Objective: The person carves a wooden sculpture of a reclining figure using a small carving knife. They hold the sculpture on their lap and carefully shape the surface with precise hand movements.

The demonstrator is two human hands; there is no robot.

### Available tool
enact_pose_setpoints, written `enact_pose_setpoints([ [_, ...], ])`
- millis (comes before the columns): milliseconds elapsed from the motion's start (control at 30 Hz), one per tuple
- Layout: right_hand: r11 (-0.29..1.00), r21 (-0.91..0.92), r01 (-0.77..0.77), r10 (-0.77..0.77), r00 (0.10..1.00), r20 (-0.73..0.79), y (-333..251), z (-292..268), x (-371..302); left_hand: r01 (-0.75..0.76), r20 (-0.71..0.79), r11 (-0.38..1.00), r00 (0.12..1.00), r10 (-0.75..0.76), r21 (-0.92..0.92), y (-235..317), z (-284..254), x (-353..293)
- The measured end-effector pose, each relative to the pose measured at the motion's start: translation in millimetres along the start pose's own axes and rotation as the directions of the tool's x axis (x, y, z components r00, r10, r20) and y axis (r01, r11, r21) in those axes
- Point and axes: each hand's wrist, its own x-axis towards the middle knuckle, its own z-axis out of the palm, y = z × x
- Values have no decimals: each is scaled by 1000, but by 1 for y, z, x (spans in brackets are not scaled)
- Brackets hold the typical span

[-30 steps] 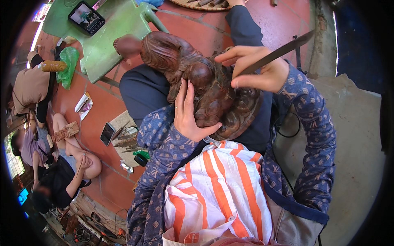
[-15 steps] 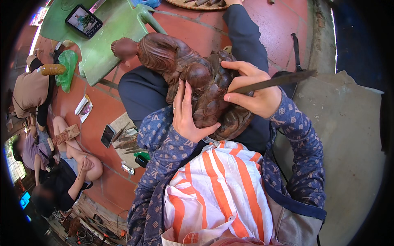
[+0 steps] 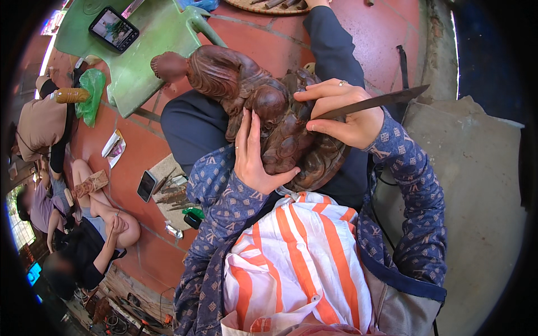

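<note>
A dark brown carved wooden statue of a robed figure lies tilted across my lap, its head toward the far left. My left hand grips its middle, long fingers laid along the wood and thumb spread out below. In my right hand is a flat, dark metal file, pinched between thumb and fingers. Its wide end points out to the right, while the working end meets the carved base, partly hidden by my fingers. The right fingertips also touch the statue.
A green plastic chair holding a phone stands at the far left. More tools and a second phone lie on the tiled floor, left. A woven tray is at the far edge. Several people sit along the left.
My right hand has shifted slightly left with the file and turned, and the file's outer end is a little farther away. The left hand and statue have hardly moved.
</note>
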Motion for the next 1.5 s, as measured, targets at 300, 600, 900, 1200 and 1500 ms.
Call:
enact_pose_setpoints([
  [300,999,23,37,-36,999,-24,4,-1,2,-6,6,1000,1000,6,11,-1,0,0],
  [600,999,-37,-25,24,999,-31,-9,4,2,-2,1,1000,1000,2,6,1,-1,0],
  [900,994,-81,-78,76,997,-24,-16,5,3,19,2,1000,1000,-19,-1,2,0,-1],
  [1200,997,-51,-58,55,996,-64,-14,6,3,16,6,1000,1000,-16,-6,1,0,0],
  [1500,992,-92,-89,85,995,-47,-18,6,2,14,1,1000,1000,-14,-4,0,1,-1],
])
